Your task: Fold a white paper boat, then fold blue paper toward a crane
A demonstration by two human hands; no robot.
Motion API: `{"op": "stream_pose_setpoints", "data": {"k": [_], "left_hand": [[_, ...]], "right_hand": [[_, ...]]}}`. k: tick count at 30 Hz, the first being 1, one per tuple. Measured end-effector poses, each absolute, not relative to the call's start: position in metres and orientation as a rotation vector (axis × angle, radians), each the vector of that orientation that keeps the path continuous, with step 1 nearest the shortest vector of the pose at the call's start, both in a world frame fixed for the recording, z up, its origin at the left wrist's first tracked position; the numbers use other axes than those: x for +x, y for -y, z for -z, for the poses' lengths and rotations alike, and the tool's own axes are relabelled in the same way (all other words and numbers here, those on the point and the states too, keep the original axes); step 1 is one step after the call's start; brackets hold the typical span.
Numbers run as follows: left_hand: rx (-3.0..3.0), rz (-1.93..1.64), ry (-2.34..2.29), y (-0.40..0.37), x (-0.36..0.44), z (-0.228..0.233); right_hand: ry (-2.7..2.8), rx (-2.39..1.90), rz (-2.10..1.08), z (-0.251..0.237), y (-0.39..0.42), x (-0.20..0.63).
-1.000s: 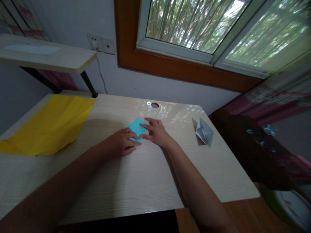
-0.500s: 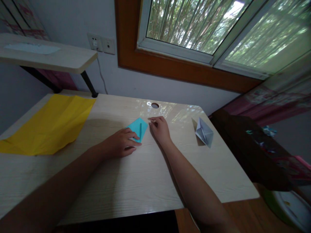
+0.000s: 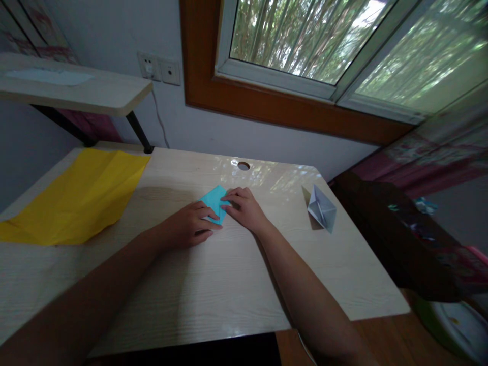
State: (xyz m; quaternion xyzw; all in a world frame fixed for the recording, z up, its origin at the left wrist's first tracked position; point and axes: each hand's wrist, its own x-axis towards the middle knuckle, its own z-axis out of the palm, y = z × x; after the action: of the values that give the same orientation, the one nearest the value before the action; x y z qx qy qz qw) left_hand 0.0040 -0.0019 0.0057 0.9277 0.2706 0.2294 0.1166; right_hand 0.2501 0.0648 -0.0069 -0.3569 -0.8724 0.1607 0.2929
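A folded piece of light-blue paper (image 3: 214, 196) lies on the pale wooden table (image 3: 224, 284), a straight crease or edge running down its middle. Resting on its left and lower part is my left hand (image 3: 194, 222), flat with the fingers spread, holding nothing. My right hand (image 3: 244, 207) is at the paper's right side, thumb and forefinger close together on the flap there. The fingers hide the paper's lower left and part of its right edge.
Yellow paper (image 3: 82, 195) covers the table's left side. A folded grey-white paper shape (image 3: 322, 208) stands toward the right. Behind are a round cable hole (image 3: 243, 165) and a raised shelf (image 3: 76, 94) on black legs. Past the right edge is dark furniture (image 3: 381, 229).
My right hand has moved left from the bare table onto the blue paper's right flap, covering the slit seen before. My left hand has stayed in place.
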Motion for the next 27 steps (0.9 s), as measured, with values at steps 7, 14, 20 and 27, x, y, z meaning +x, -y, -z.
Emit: {"op": "stream_pose_setpoints", "data": {"k": [7,14,20,27], "left_hand": [[2.732,-0.704,-0.823,0.002,0.004,-0.004],[2.646,-0.915,-1.256,-0.01,-0.004,0.002],[2.469,-0.947,-1.547,-0.016,-0.011,0.011],[2.249,-0.961,-1.521,-0.015,-0.01,0.008]], "right_hand": [[2.396,-0.937,-0.395,0.009,-0.065,0.252],[2.41,-0.908,-0.402,0.007,-0.065,0.254],[2.465,-0.846,-0.46,0.004,-0.064,0.256],[2.467,-0.821,-0.422,0.007,-0.065,0.256]]}}
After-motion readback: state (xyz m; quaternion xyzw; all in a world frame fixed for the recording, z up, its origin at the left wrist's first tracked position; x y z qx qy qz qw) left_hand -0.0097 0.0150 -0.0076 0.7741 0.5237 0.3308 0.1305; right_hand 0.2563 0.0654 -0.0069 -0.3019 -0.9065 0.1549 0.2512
